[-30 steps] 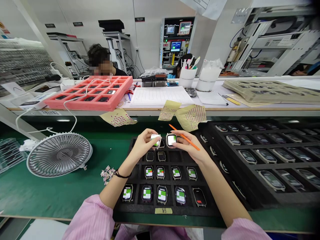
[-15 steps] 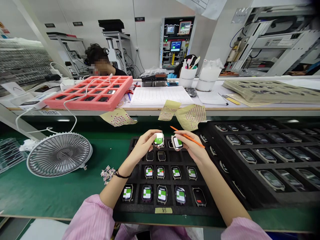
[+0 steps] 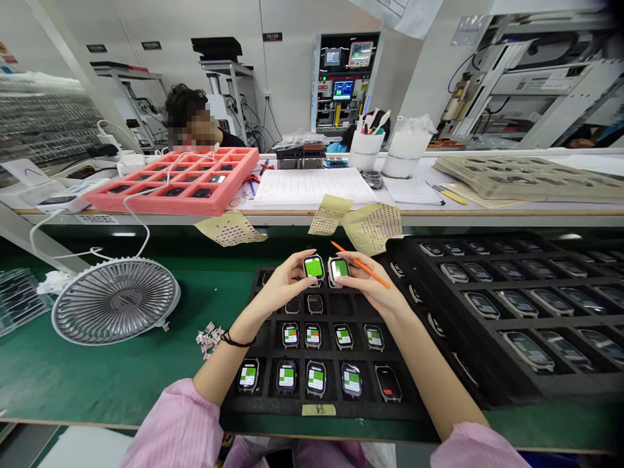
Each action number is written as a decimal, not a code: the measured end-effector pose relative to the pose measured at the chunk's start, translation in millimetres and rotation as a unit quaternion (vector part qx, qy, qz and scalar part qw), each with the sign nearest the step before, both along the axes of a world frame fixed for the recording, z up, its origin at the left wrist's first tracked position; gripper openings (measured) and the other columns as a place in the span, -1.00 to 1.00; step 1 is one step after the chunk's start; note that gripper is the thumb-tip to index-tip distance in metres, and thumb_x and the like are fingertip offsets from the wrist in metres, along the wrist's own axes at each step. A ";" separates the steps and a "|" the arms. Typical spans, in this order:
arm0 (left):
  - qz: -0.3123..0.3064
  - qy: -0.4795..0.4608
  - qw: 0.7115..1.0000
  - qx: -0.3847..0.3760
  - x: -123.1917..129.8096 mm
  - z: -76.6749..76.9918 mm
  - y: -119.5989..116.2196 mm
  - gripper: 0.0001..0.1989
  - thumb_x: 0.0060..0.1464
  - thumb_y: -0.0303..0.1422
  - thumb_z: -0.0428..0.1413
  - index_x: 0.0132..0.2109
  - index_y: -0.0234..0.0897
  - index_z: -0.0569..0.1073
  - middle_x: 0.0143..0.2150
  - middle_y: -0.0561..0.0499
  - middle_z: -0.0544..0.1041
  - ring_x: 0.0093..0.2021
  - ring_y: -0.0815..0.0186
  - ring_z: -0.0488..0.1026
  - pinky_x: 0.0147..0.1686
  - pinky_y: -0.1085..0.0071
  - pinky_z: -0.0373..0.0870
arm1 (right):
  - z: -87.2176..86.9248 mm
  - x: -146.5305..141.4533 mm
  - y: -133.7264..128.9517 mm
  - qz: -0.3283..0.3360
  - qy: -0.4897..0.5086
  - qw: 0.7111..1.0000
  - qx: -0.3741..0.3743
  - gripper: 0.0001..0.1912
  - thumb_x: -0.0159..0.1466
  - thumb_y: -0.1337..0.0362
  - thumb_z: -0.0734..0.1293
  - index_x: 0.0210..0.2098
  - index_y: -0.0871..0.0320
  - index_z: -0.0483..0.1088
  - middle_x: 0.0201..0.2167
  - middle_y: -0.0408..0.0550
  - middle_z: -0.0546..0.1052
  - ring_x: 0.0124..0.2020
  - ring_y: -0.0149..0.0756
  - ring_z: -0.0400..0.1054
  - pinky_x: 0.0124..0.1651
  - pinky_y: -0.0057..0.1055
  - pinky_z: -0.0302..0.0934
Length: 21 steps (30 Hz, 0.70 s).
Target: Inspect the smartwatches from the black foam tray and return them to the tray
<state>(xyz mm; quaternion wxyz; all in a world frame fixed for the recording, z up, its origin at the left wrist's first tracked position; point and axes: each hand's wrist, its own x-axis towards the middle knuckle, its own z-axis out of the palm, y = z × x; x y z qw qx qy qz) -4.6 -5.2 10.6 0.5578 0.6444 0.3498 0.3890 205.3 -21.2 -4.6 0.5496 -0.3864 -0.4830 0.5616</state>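
Right watch (image 3: 338, 270) swung more upright and moved in closer to left watch (image 3: 313, 268) since last frame; left screen now mostly green. Our left hand (image 3: 287, 279) grasps left watch by edges, thumb at lower rim. Our right hand (image 3: 366, 279) grasps right watch, orange pen (image 3: 363, 267) slanting across fingers. We hold both above far part of black tray (image 3: 273, 406), on green table (image 3: 121, 383). Fan (image 3: 116, 301) at left.

Blurred pixels hide the seated person's face (image 3: 190, 133); screen text is illegible.
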 end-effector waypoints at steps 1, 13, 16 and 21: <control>0.016 0.002 1.000 -0.001 0.1 0.1 0.4 -0.46 0.05 -0.24 0.19 0.19 -0.22 0.35 0.01 -0.11 0.46 -0.30 0.37 0.42 -0.56 0.56 0.19 | 0.3 0.0 -0.5 0.004 -0.004 1.000 0.005 -0.52 -0.13 0.33 0.59 -0.19 0.01 0.54 -0.07 -0.08 0.51 -0.22 -0.26 0.43 -0.21 -0.29 0.45; 0.109 -0.004 0.994 -0.014 2.6 3.7 -0.5 -0.66 0.04 -0.09 0.18 -0.20 -0.29 0.53 -0.36 0.01 0.49 -0.45 0.41 0.36 -0.58 0.55 0.28 | -0.1 -5.2 -0.6 -0.047 0.006 0.998 -0.034 -0.69 -0.01 0.16 0.54 -0.28 0.07 0.54 -0.31 -0.10 0.47 -0.33 -0.31 0.37 -0.45 -0.41 0.39; 0.108 0.011 0.994 -0.012 3.1 3.3 -1.5 -0.63 -0.01 -0.06 0.21 -0.22 -0.29 0.50 -0.32 -0.01 0.51 -0.40 0.35 0.42 -0.54 0.51 0.38 | -1.7 -5.4 1.0 -0.055 0.008 0.997 -0.048 -0.68 -0.04 0.14 0.56 -0.32 0.10 0.52 -0.37 -0.12 0.47 -0.40 -0.33 0.36 -0.53 -0.45 0.33; 0.105 0.031 0.994 0.004 2.0 1.3 0.0 -0.64 -0.03 -0.10 0.23 -0.20 -0.30 0.48 -0.30 -0.01 0.51 -0.39 0.36 0.44 -0.52 0.52 0.40 | -2.2 -5.8 1.5 -0.054 -0.009 0.997 -0.054 -0.66 -0.10 0.17 0.59 -0.36 0.10 0.50 -0.36 -0.13 0.50 -0.45 -0.36 0.38 -0.53 -0.45 0.31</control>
